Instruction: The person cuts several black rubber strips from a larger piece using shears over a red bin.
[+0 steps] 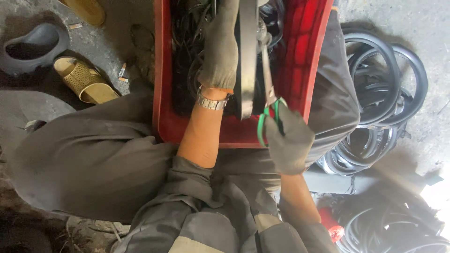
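My left hand (220, 47), in a dark grey work glove with a metal watch at the wrist, grips a flat grey rubber strip (247, 65) that hangs down over a red plastic crate (164, 93). My right hand (288, 138), also gloved, is closed on the green handles of a pair of scissors (268, 89). The scissor blades point up along the right edge of the strip and meet it near the top. The crate rests between my knees and holds a tangle of black rubber pieces.
Black rubber rings and tubes (384, 93) are piled on the concrete floor to the right. Tan sandals (84, 79) and a dark shoe (33, 47) lie on the left. A red object (333, 227) sits by my right elbow.
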